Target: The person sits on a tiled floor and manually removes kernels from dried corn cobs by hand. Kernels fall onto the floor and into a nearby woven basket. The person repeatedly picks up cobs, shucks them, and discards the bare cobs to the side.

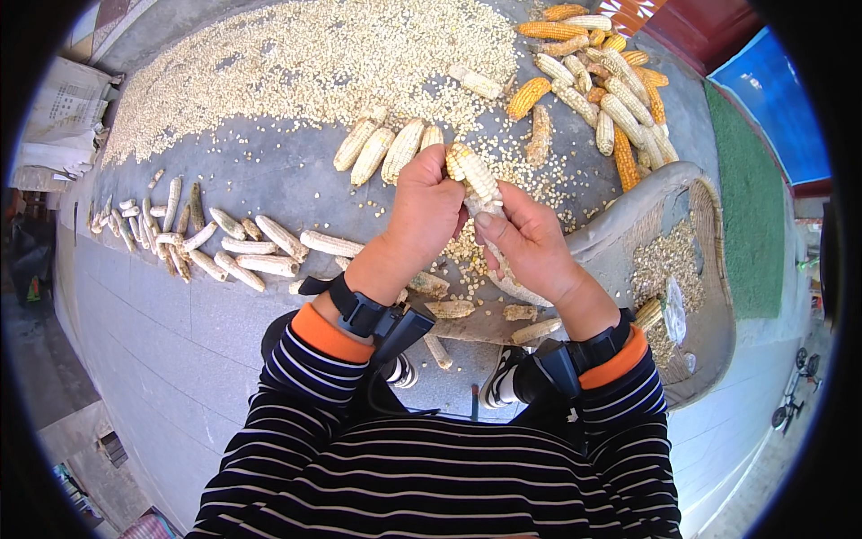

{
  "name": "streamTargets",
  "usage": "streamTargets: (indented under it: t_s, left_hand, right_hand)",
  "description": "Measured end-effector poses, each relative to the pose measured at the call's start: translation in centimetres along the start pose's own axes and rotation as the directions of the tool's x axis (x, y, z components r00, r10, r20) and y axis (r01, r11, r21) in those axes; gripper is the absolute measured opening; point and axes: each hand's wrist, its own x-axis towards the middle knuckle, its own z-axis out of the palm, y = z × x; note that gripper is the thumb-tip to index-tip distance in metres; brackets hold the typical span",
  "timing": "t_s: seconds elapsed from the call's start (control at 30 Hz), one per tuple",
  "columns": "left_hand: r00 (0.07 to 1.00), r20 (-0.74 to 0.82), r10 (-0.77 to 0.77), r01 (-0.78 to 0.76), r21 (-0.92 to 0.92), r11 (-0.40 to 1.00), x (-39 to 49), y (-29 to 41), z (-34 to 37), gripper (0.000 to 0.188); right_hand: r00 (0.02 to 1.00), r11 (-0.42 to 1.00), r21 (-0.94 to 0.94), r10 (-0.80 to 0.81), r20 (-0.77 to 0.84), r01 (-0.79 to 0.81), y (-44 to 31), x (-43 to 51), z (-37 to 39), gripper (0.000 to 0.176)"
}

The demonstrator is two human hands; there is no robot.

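A pale ear of corn is held between my two hands in front of me. White kernels, with a few yellow ones at the tip, cover its upper part; its lower part is bare cob. My right hand grips the bare lower part, thumb across the front. Curled at the upper left side of the ear, my left hand presses its thumb near the kernels; its fingers are mostly hidden. Just beyond my left hand lie several unshelled white ears. Loose kernels lie beneath both hands.
A wide spread of shelled kernels covers the far left ground. Bare cobs lie to the left. White and orange ears are piled at far right. A woven scoop basket at right holds chaff and a plastic scrap.
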Motion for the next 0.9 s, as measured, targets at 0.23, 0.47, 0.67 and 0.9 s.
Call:
streamTargets:
  t_s: [0.23,0.47,0.67,0.9]
  left_hand:
    - [0.992,0.104,-0.065,0.088,-0.239,0.967,0.5,0.6,-0.7,0.021]
    - [0.995,0.085,-0.047,0.056,-0.096,0.994,0.6,0.5,-1.0,0.019]
    - [0.996,0.075,-0.043,0.059,-0.222,0.973,0.5,0.6,-0.6,0.017]
    - [0.998,0.017,-0.058,0.058,-0.021,0.998,0.3,0.5,-0.4,0.017]
  right_hand:
    - [0.999,0.999,-0.014,-0.040,-0.035,0.039,0.2,0.5,-1.0,0.021]
    - [0.997,0.987,-0.150,-0.062,-0.042,0.055,-0.1,0.1,-0.5,0.039]
    - [0.995,0.996,-0.068,-0.062,-0.080,0.057,-0.4,0.0,-0.2,0.052]
    - [0.983,0.954,-0.248,-0.182,-0.032,0.168,0.7,0.2,0.0,0.056]
